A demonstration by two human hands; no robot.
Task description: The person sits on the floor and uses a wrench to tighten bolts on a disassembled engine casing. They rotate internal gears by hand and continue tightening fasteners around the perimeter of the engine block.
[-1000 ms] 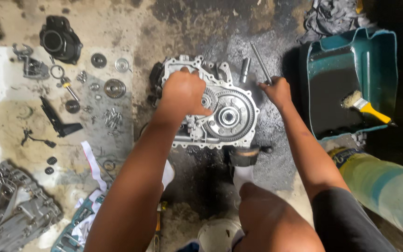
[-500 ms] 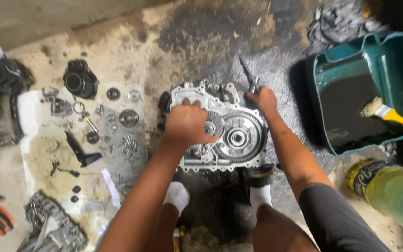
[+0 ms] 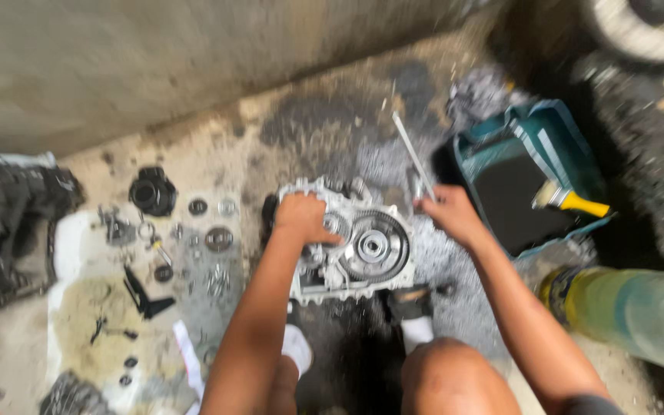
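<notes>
**Two hands at an engine case on an oily floor**

Person crouched over a grey engine case (image 3: 347, 246) lying flat on the floor (image 3: 301, 131), open face up. Take the case as landmark. A big toothed gear (image 3: 374, 246) sits in the case's right half, with smaller gears left of it, partly hidden.

Left hand (image 3: 303, 217) rests on the case's upper left, fingers curled down onto the inner parts. Whether it pinches anything, cannot tell; the picture is blurred. Right hand (image 3: 449, 215) is off the case, just beside its upper right corner, closed round the lower end of a thin metal rod (image 3: 413, 157). The rod slants up and left, away from the case. The hands are well apart, with the gear between them.

Right of the case: a teal tub (image 3: 547, 138) cut open, dark liquid inside, and a brush (image 3: 570, 200) with a yellow handle lying in it. Below the tub is a greenish cylinder (image 3: 632, 315), lying on its side.

Left of the case: small parts spread on a pale sheet (image 3: 67, 253), namely washers, a round disc (image 3: 219, 239) and a black lever (image 3: 144, 296). A black round housing (image 3: 152, 192) stands above them. Far left is a dark engine block (image 3: 9, 223), blurred.

Below the case: the person's knees, and a foot in a white sock (image 3: 418, 330) touching the case's lower edge. A second sock (image 3: 299, 347) shows below the case's left part.

Top right corner shows a tyre (image 3: 647, 31), well apart from the case.
</notes>
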